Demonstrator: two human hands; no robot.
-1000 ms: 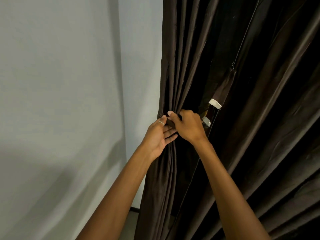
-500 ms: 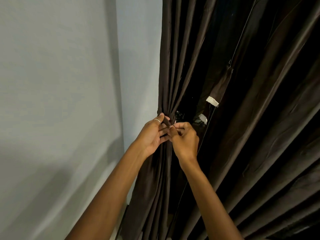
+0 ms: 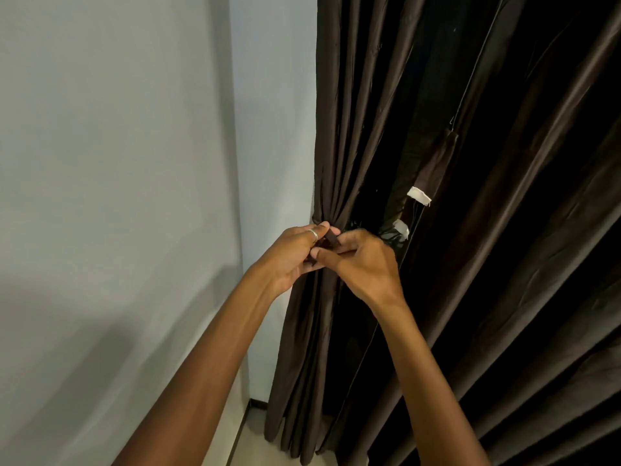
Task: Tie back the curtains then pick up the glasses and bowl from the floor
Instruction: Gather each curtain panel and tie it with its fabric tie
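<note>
- Dark brown curtain (image 3: 339,136) hangs at the wall corner, gathered into a tight bunch at about mid-height, right where both hands meet.
- Left hand (image 3: 289,260), silver ring (image 3: 313,234) on one finger, grip closed on a dark brown tie strap (image 3: 331,239) at the gathered point; thumb and fingers pinch the strap end.
- Right hand (image 3: 364,264) touching the left, fingers curled, grip pinched on the same tie strap just beside the left fingertips.
- Strap end sticks up between the two hands, against the bunched folds.
- Below the bunch the curtain folds fall straight to the floor (image 3: 248,442), next to the dark skirting.
- More curtain fabric (image 3: 521,230) spreads loose on the right, slanting folds, not gathered.
- Two small white tags (image 3: 419,196) on the fabric just right of the hands.
- Pale wall (image 3: 117,163) on the left.
- Glasses and bowl: out of frame.
</note>
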